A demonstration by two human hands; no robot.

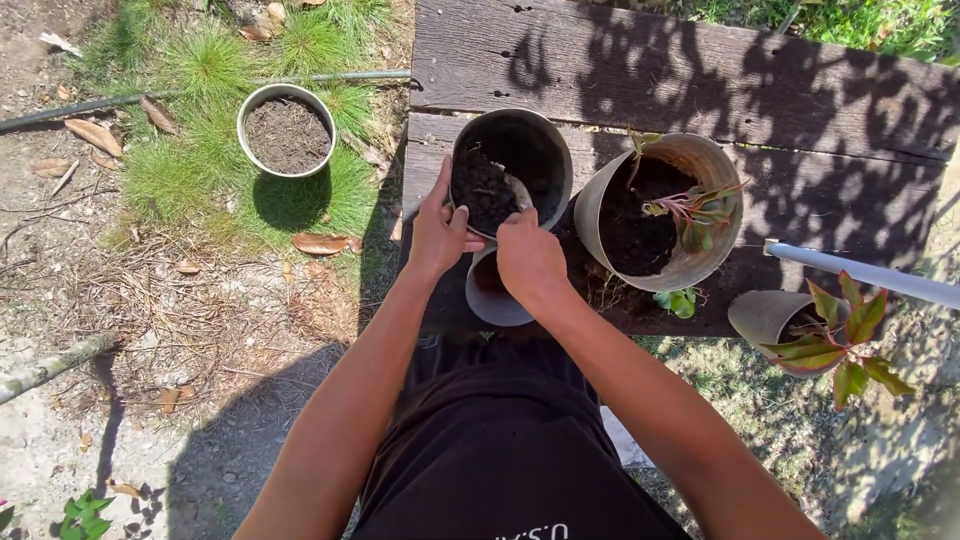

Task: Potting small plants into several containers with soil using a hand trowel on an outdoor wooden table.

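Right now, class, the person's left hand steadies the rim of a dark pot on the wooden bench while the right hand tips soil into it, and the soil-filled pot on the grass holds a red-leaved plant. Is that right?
Not quite. In the head view the pot on the grass holds only soil; no plant grows in it. The rest stands: the left hand steadies the dark pot on the wooden bench while the right hand tips soil in.

- Single view, worn on the head, looking steeply down over the chest and both forearms.
- Faces forward onto the weathered dark plank worktop [700, 90], which fills the upper right.
- Close range: hands at frame centre, arms running off the bottom edge.
- Takes in grass and bare ground at left.
- No second view sharing the scene.
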